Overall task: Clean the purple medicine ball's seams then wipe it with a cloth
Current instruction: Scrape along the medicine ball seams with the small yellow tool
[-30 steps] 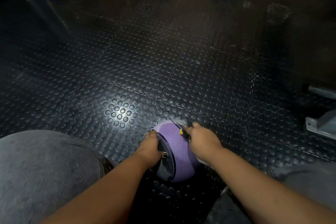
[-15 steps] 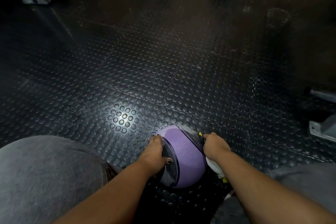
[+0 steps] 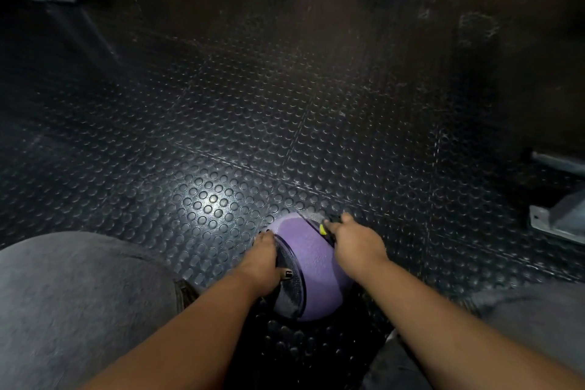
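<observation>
The purple rubber medicine ball with dark grey panels (image 3: 311,266) lay on the black studded rubber floor (image 3: 221,136), near the person and between the two knees in grey trousers (image 3: 79,294). The left hand (image 3: 262,258) gripped the left side of the ball. Its fingers were curved over the edge and its thumb, with a dark painted nail, lay on the left grey panel.

The right hand (image 3: 354,242) was clenched around a small black and yellow tool (image 3: 323,229). I could not tell whether the tool was a brush, because most of it was hidden in the fist.

Half a second before, this hand was at the right side of the ball, nearer to the person. Now it had travelled along the dark seam to the far, upper part of the ball. The tip of the tool was at the seam beside the far grey panel.

One second before, the hand was also at this far part, so I judge that it was making strokes back and forth along the same seam. The ball and the left hand had kept nearly the same place.

This means that the seam cleaning was in progress and not finished. The seam on the left side probably waited for its turn. No cloth was visible at this moment, so the wiping was not yet begun.
</observation>
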A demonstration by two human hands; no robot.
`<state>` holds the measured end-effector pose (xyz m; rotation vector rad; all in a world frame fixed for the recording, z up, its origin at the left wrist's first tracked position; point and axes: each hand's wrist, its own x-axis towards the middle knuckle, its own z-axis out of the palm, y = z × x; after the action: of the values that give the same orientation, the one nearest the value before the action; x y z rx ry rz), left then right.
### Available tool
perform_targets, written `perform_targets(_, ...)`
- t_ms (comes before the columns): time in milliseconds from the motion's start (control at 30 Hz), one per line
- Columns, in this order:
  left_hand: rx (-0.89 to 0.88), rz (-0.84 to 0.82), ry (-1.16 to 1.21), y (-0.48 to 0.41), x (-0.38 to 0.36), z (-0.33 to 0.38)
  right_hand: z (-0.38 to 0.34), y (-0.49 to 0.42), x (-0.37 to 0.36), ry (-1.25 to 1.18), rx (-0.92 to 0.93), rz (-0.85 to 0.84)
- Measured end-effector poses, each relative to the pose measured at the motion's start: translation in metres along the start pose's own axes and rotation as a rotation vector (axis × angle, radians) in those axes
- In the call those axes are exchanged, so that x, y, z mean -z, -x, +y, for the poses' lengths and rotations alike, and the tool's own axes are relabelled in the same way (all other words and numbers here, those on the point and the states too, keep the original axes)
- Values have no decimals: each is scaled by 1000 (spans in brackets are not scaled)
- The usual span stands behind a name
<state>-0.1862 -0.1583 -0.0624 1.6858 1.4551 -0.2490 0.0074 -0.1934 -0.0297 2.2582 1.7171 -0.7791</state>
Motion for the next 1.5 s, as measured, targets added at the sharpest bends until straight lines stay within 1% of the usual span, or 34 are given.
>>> perform_targets(100,5,4,-15,2,-3,1,11,-8,-6,-21,-94,-18)
perform_targets(267,-12,-12,-21,0,-5,-1,35,-19,-20,-198,-173,-90)
perform_targets(333,-16,-10,-11,-1,-5,-3,34,-21,-19,-227,-146,-82)
perform_targets(467,-26,-5,6,-3,-1,-4,21,-20,-14,-244,-32,-18)
perform_targets(633,-30,3,50,-5,2,-5,3,-3,-6,-104,99,11)
perform_targets(700,-27,10,69,-6,0,-8,0,2,-6,-65,117,25)
perform_targets(833,-10,4,75,-6,-2,-8,3,1,-8,-20,-27,5)
perform_targets(967,11,-11,82,-6,-3,-9,18,-6,-19,-72,-137,-38)
perform_targets(1233,30,-17,128,-6,-1,-11,43,-14,-40,-251,-203,-132)
perform_targets(1333,24,-25,153,-6,3,-14,38,-17,-33,-338,-153,-105)
perform_targets(1500,38,-5,197,-11,6,-21,8,-14,-16,-248,82,36)
